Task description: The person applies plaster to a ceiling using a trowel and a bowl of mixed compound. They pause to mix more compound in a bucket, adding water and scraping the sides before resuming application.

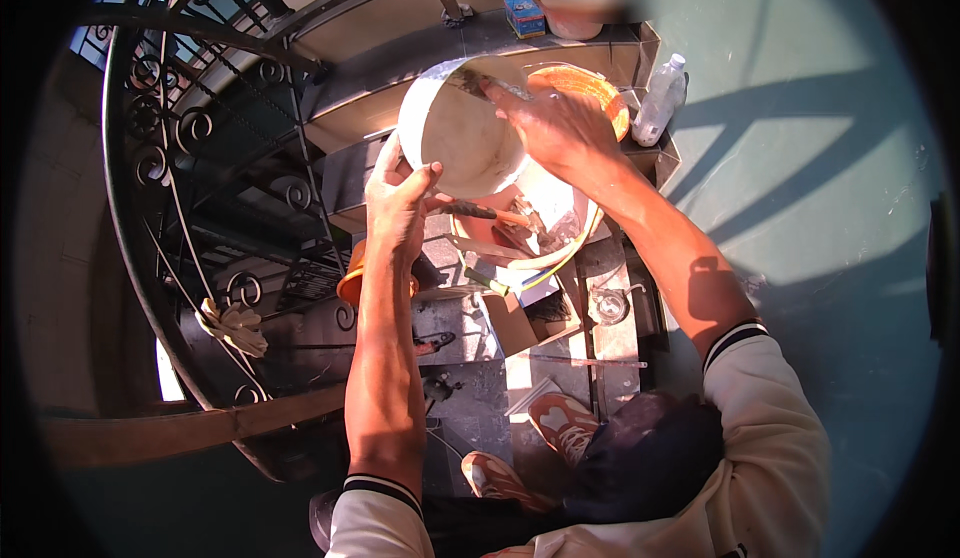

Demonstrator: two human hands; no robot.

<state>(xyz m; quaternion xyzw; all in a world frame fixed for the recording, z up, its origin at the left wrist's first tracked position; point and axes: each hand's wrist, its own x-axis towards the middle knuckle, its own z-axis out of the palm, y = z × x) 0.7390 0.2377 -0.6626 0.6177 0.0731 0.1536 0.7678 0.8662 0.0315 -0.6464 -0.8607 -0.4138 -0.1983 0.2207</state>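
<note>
My left hand grips the near left rim of a white round tub, thumb on the near edge. The tub is tilted, so its pale inside wall and bottom show. My right hand reaches over the tub's far right rim, with the index finger at a dark patch on the inner wall. Its other fingers are curled and mostly hidden; what they hold cannot be made out. Below the tub stands a pale bucket holding an orange-handled tool and other items. An orange basin sits just behind my right hand.
Tiled steps rise ahead. A black wrought-iron railing curves along the left. A clear plastic bottle, a blue box and a pot stand on the steps. An open cardboard box lies near my feet; a green wall borders the right.
</note>
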